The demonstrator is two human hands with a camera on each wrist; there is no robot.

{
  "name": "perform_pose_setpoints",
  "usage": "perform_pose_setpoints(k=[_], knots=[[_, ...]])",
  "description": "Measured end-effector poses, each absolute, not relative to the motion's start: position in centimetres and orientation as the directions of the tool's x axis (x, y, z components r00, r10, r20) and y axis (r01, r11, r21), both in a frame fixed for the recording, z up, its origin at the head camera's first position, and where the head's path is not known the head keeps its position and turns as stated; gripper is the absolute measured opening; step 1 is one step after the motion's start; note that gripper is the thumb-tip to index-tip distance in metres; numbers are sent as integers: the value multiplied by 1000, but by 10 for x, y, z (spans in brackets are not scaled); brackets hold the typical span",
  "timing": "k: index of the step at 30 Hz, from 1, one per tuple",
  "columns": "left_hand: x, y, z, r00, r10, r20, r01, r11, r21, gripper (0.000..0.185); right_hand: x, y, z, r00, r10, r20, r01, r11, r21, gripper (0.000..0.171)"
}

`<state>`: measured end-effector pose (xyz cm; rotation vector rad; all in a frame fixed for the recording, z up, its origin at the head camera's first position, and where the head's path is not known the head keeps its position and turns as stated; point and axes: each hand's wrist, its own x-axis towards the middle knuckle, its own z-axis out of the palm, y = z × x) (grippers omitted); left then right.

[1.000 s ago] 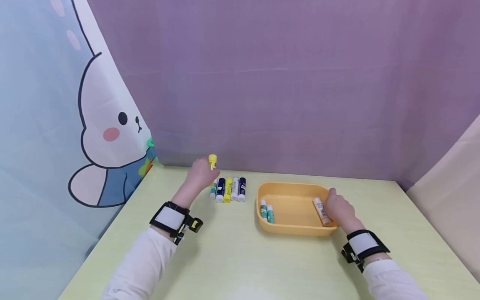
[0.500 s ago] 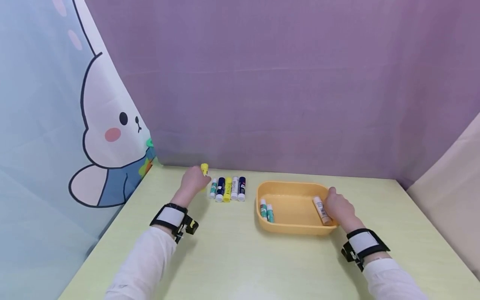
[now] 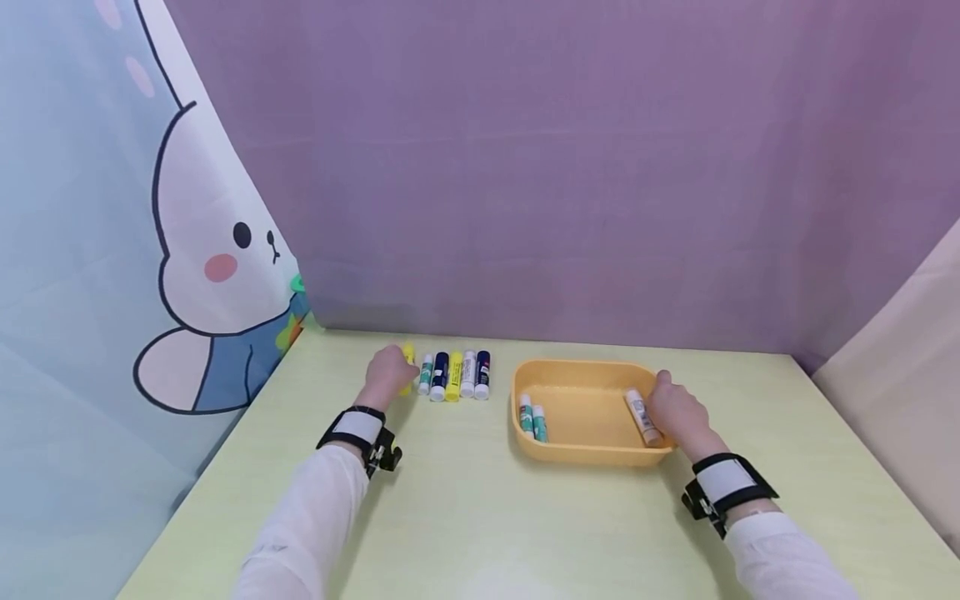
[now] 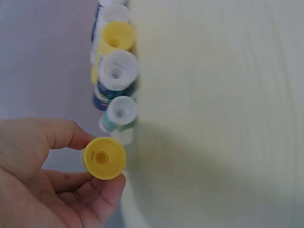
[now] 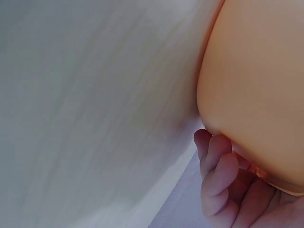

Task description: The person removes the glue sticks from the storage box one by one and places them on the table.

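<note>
My left hand point(image 3: 387, 373) pinches a yellow glue stick point(image 4: 104, 159) between thumb and fingers, low at the left end of a row. Beside it lies a small teal-and-white glue stick point(image 3: 426, 375). Further right come a navy glue stick point(image 3: 440, 377), a second yellow one, a white one point(image 3: 468, 373) and another navy one. My right hand point(image 3: 678, 408) grips the right side of an orange-yellow tray point(image 3: 585, 457), its fingers curled against the outer wall in the right wrist view. A pale glue stick point(image 3: 643, 417) lies in the tray near this hand.
Two teal-and-white glue sticks point(image 3: 533, 419) lie at the tray's left end. Behind the pale green table point(image 3: 465, 517) hangs a purple cloth point(image 3: 570, 183). A blue curtain with a cartoon figure point(image 3: 217, 233) is on the left, and a light cloth on the right.
My left hand has moved left and down with the yellow glue stick, from above the row to its left end. The right hand and the tray stay put.
</note>
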<state>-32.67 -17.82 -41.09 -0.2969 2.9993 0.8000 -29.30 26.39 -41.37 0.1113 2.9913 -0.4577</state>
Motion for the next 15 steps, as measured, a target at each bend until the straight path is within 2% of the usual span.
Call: perform_pose_setpoints(k=[8, 15], knots=[[-332, -175, -423, -968, -220, -122, -251, 826, 505, 17, -297, 264, -418, -990, 52, -129, 88, 950, -299, 35], [-333, -170, -427, -965, -236, -116, -262, 831, 490, 17, -299, 266, -420, -990, 56, -130, 92, 951, -296, 32]])
